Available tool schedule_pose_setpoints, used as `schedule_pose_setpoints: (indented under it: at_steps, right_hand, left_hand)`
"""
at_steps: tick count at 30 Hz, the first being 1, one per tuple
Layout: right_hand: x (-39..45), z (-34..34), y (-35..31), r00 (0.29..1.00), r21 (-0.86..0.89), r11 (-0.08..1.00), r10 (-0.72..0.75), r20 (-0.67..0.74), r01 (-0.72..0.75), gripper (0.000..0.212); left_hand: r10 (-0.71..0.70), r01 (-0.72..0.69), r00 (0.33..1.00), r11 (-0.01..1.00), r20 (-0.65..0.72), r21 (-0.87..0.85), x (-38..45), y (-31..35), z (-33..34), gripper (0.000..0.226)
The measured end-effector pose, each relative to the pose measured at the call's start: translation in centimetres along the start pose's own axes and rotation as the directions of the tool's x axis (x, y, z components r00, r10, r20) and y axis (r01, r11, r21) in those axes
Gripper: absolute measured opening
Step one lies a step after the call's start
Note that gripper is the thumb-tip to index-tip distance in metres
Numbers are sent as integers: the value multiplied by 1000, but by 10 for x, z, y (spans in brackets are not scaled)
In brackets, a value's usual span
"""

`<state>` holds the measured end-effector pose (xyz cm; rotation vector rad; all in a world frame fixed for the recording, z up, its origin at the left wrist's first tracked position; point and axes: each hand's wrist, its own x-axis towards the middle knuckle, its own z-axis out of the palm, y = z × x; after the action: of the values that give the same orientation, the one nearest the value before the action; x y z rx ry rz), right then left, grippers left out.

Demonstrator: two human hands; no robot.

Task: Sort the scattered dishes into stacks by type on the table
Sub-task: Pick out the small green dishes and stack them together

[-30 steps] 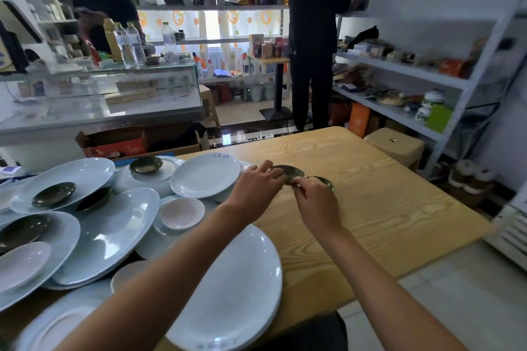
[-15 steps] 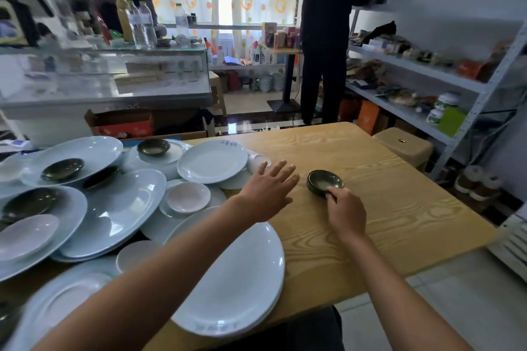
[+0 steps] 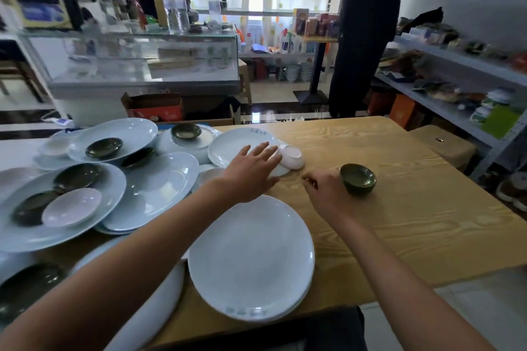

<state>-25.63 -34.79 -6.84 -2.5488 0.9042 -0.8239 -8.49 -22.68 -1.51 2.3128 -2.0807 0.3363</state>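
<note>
A stack of small dark green dishes [image 3: 357,179] stands alone on the wooden table [image 3: 427,208]. My right hand [image 3: 325,194] rests just left of it, fingers loosely curled, holding nothing. My left hand [image 3: 251,168] is spread open over the edge of a round white plate [image 3: 236,148], near a tipped small pink bowl [image 3: 292,155]. A stack of large white oval plates [image 3: 251,262] lies at the near edge. More dark dishes [image 3: 104,147] and a pink saucer [image 3: 72,206] sit scattered on white platters [image 3: 154,191] at the left.
A glass counter [image 3: 142,65] with bottles stands behind the table. A person in black [image 3: 368,23] stands at the metal shelves [image 3: 456,80] on the right, another behind the counter. A tan stool [image 3: 445,145] sits off the table's right edge.
The dark dishes were set down on the table and my right hand drew back from them. My left hand swung left toward the white plates.
</note>
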Motion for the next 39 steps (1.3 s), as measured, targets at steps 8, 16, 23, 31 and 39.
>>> schedule_pose_setpoints:
  at_steps: [8,16,23,31,39]
  right_hand:
    - [26,36,-6,970,-145,989,47,240,-12,22]
    - [29,66,-1,991,-93,993,86,103,-77,18]
    - [32,67,-3,994,-107,993,65,90,-56,18]
    - [34,72,-1,992,-118,988,106,67,-98,23]
    - [34,74,-1,990,-124,984,133,39,-127,22]
  left_hand:
    - [-151,151,988,988,-24,-13,-17,-51,7,49]
    - [-384,378,922,921,-52,-99,-7,-118,6,36]
    - [-536,537,844,842,22,-53,18,-162,26,39]
    - [-611,616,788,780,76,-112,25,-190,51,40]
    - [-666,664,746,739,21,-114,26,-181,45,30]
